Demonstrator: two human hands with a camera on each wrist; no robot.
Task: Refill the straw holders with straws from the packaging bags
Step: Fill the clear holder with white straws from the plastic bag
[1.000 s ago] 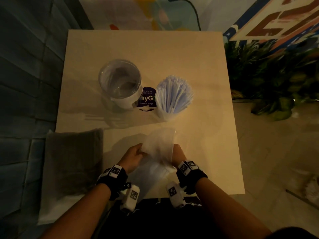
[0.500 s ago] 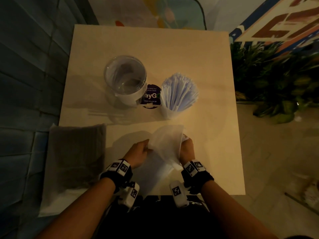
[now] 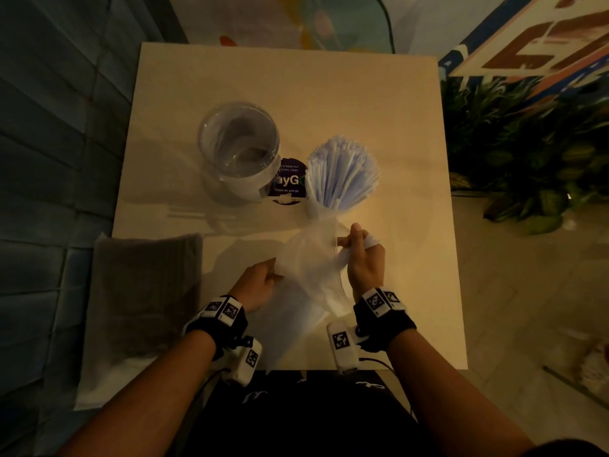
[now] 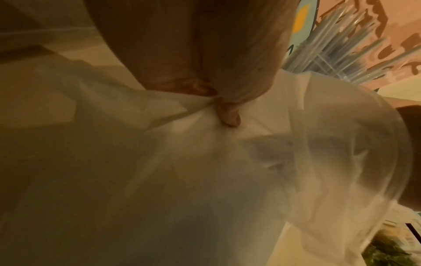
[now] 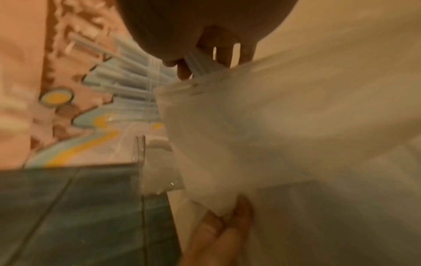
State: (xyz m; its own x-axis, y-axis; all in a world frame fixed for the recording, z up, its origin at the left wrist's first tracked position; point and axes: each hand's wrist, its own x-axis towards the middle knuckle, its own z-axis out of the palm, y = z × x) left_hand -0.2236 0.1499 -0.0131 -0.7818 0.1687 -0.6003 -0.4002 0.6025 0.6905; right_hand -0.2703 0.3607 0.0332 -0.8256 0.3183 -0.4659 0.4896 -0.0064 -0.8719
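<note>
A: Where's the bag, and what are your hands doing with it?

B: You have the translucent packaging bag [image 3: 308, 268] lifted over the near edge of the table [image 3: 408, 133], its lower part trailing down to that edge. Your left hand [image 3: 255, 286] pinches a fold of the plastic on the bag's left side; the left wrist view shows your thumb [image 4: 230, 117] pressed into the gathered film. Your right hand [image 3: 362, 262] is curled round the bag's right side, higher up, with a few pale straws [image 5: 200, 63] caught between its fingers [image 5: 224, 55] at the bag's rim.

A: And the holders?

B: Two stand about the middle of the table. The right straw holder [image 3: 314, 209] is packed with a fan of pale blue wrapped straws [image 3: 342, 169], and the top of your bag reaches just beside its base. The left straw holder [image 3: 239, 153] is a wide clear jar with a white band; I cannot tell from its reflections whether anything is inside. Between them a round purple sticker [image 3: 286, 184] lies on the tabletop.

A: Anything else nearby?

B: A dark grey cloth [image 3: 141, 291] lies on a white sheet [image 3: 108, 380] overhanging the table's near left corner. Green plants [image 3: 527, 143] sit on the floor past the right edge.
</note>
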